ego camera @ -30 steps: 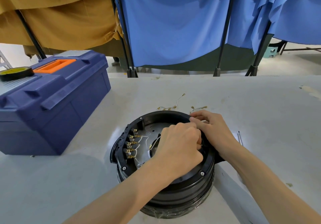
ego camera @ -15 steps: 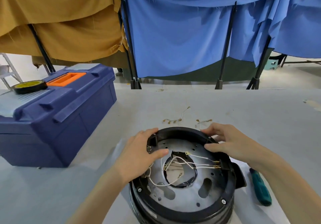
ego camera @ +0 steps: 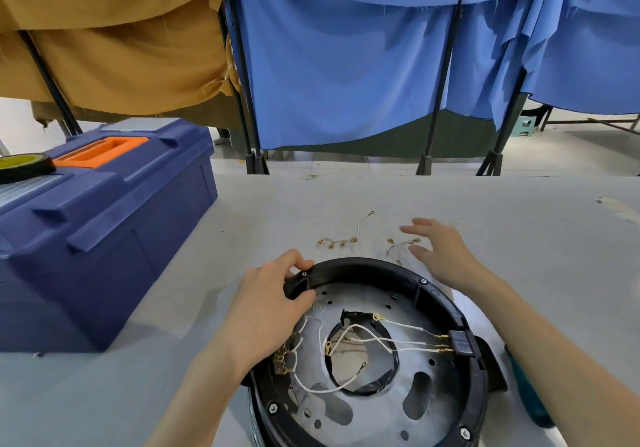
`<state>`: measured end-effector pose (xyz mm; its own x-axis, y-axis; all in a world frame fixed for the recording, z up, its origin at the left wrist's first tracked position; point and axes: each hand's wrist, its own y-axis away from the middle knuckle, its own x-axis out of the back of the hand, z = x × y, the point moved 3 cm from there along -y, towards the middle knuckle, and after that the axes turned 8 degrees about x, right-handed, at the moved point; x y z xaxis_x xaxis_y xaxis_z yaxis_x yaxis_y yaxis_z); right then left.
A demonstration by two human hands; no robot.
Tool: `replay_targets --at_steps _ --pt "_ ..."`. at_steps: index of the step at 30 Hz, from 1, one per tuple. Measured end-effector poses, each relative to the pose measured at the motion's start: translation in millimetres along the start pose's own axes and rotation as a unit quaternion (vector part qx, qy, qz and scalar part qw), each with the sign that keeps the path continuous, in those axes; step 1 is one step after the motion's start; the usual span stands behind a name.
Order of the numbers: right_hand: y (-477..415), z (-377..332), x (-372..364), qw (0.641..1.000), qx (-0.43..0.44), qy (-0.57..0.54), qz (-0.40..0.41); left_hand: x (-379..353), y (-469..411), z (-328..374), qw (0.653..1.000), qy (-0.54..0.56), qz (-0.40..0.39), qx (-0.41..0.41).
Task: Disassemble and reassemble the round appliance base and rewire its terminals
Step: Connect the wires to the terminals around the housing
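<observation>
Matte grey table (ego camera: 485, 211); left hand (ego camera: 266, 302) curled on round black base (ego camera: 362, 266), right hand (ego camera: 441, 250) splayed.

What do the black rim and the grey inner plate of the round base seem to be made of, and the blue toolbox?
Black rim: likely moulded plastic, semi-gloss, with soft highlights. Grey inner plate: probably stamped sheet metal, dull, given punched holes and slots. Blue toolbox: apparently plastic, matte, with moulded ridges.
</observation>
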<state>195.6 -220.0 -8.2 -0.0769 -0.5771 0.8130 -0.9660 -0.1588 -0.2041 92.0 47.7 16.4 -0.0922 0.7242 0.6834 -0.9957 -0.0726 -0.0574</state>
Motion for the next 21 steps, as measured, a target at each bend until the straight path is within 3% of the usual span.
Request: replay_targets --at_steps 4,11,17,21 --pt "-19.3 5.1 -20.5 0.997 -0.013 0.064 -0.038 -2.2 -1.7 -4.3 1.000 0.030 -0.003 0.002" --pt "-19.1 5.0 -21.2 0.994 0.001 0.110 0.022 -1.3 -0.6 -5.1 0.999 0.045 -0.002 -0.009" --pt "-11.3 2.6 -8.2 0.995 0.001 0.082 0.059 -1.4 0.9 -5.5 0.999 0.049 0.003 -0.017" --pt "-6.5 1.9 9.1 0.996 -0.049 0.035 0.067 -0.7 1.0 -4.9 0.999 0.044 0.005 -0.018"
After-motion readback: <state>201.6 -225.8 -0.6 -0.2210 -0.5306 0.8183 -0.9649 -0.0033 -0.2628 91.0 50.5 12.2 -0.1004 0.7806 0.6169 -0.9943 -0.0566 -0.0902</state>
